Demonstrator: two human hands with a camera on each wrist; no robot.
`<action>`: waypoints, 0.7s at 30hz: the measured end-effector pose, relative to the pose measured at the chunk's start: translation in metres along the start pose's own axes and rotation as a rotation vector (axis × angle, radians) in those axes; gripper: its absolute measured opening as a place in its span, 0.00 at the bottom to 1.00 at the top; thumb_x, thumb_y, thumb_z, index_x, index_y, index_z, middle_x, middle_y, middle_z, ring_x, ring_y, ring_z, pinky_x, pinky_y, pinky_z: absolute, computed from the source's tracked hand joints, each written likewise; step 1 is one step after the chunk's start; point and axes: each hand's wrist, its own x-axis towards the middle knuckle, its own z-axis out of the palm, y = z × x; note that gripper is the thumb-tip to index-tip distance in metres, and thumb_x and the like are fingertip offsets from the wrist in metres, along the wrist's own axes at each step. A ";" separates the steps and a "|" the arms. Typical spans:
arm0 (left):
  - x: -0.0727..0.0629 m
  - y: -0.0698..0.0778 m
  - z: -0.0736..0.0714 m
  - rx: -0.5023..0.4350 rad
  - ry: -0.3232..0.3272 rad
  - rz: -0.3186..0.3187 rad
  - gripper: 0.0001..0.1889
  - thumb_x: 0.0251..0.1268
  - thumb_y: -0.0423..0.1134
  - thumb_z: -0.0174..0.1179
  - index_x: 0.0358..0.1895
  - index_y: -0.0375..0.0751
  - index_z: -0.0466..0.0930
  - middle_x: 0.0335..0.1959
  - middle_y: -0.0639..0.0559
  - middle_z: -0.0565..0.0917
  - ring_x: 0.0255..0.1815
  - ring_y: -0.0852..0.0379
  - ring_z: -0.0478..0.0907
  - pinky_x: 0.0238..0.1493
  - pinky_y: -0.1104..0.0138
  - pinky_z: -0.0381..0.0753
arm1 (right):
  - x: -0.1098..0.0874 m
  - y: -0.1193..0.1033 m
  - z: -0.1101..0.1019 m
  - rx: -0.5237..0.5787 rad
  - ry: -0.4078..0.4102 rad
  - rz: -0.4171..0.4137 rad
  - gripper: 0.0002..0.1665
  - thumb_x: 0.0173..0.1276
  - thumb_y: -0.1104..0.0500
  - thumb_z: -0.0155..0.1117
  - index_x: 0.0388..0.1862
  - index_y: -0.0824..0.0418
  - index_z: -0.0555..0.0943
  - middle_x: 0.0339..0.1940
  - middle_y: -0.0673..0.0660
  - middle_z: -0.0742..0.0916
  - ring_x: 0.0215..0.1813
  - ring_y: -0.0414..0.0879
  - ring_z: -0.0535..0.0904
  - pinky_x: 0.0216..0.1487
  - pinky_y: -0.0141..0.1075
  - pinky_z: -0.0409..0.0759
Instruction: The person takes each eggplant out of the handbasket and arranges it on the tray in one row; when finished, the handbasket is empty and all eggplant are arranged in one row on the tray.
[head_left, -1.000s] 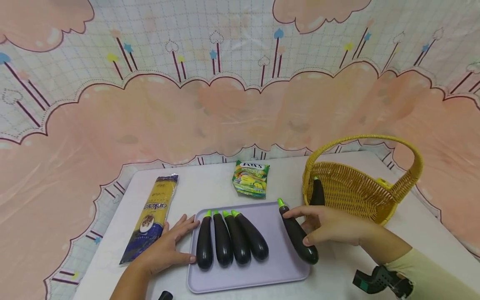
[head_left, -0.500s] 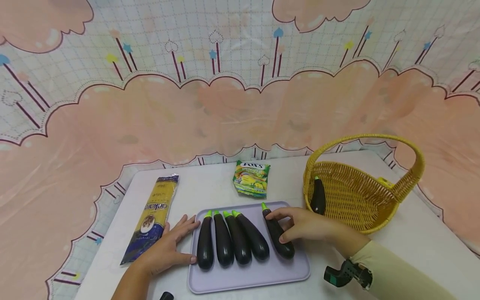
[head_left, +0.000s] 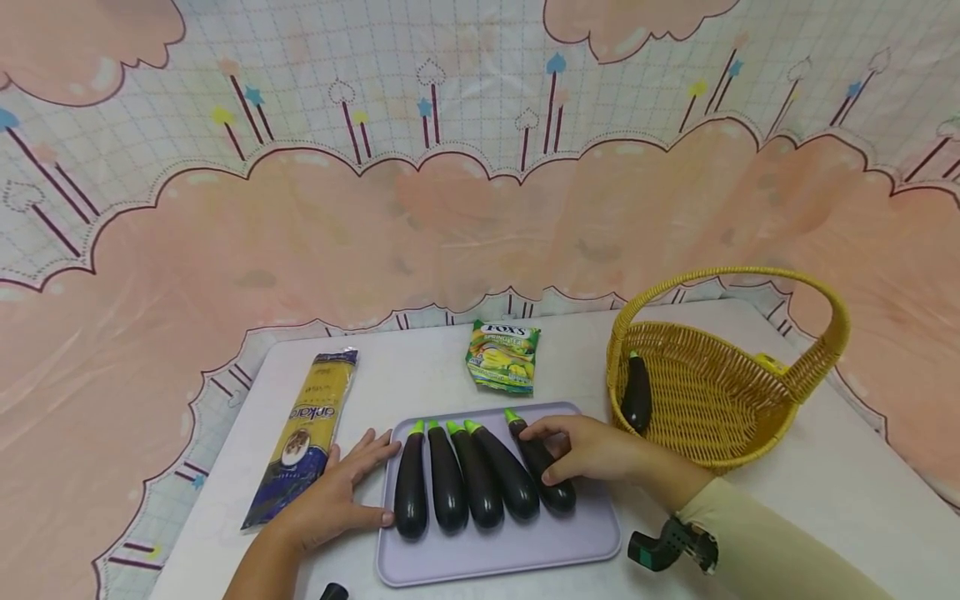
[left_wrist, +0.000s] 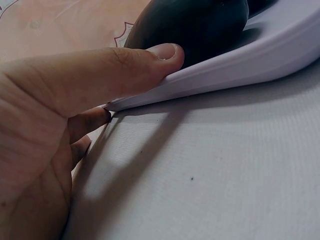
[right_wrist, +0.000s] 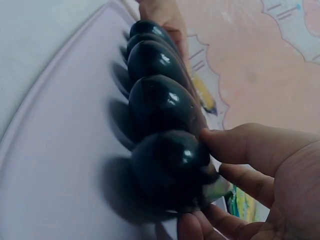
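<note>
My right hand (head_left: 600, 454) holds a dark eggplant (head_left: 534, 458) with a bright green stem, thumb on one side and fingers on the other. This eggplant is on the right part of the lilac tray (head_left: 495, 560), close beside several others lying in a row (head_left: 465, 483). In the right wrist view, the rounded end of the held eggplant (right_wrist: 167, 162) is nearest, the row running behind it. My left hand (head_left: 337, 496) is at the tray's left edge, fingers spread. In the left wrist view its thumb (left_wrist: 160, 54) rests on the tray rim (left_wrist: 210, 82), near an eggplant's end.
A yellow wicker basket (head_left: 720, 400) with a tall handle stands to the right, one eggplant (head_left: 637, 396) inside. Behind the tray lies a green FOX'S candy bag (head_left: 502, 358). A yellow-and-blue packet (head_left: 303, 442) lies left, beside my left forearm. A small black object (head_left: 333, 592) shows at the front.
My right hand has carried the eggplant leftward from the tray's right edge, near the basket, to beside the row. The left hand has stayed at the tray's edge.
</note>
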 end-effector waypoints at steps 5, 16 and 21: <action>0.001 0.000 0.001 -0.004 -0.002 -0.009 0.54 0.45 0.49 0.85 0.81 0.50 0.70 0.87 0.49 0.58 0.89 0.39 0.35 0.79 0.37 0.12 | 0.003 0.002 0.002 0.027 0.021 0.007 0.35 0.58 0.64 0.83 0.66 0.52 0.84 0.65 0.56 0.84 0.54 0.51 0.82 0.57 0.43 0.82; 0.001 0.002 0.001 0.002 0.000 -0.023 0.54 0.44 0.48 0.85 0.81 0.50 0.70 0.87 0.50 0.57 0.89 0.39 0.33 0.78 0.37 0.12 | -0.002 -0.001 0.003 0.103 0.059 0.012 0.41 0.62 0.63 0.81 0.74 0.53 0.77 0.69 0.64 0.80 0.56 0.52 0.82 0.52 0.43 0.85; 0.000 0.004 0.000 0.001 0.003 -0.040 0.55 0.44 0.47 0.85 0.81 0.50 0.70 0.88 0.50 0.56 0.89 0.38 0.32 0.78 0.37 0.12 | -0.011 -0.007 -0.003 0.148 0.078 0.025 0.41 0.65 0.62 0.79 0.77 0.54 0.75 0.72 0.64 0.79 0.59 0.54 0.81 0.51 0.44 0.86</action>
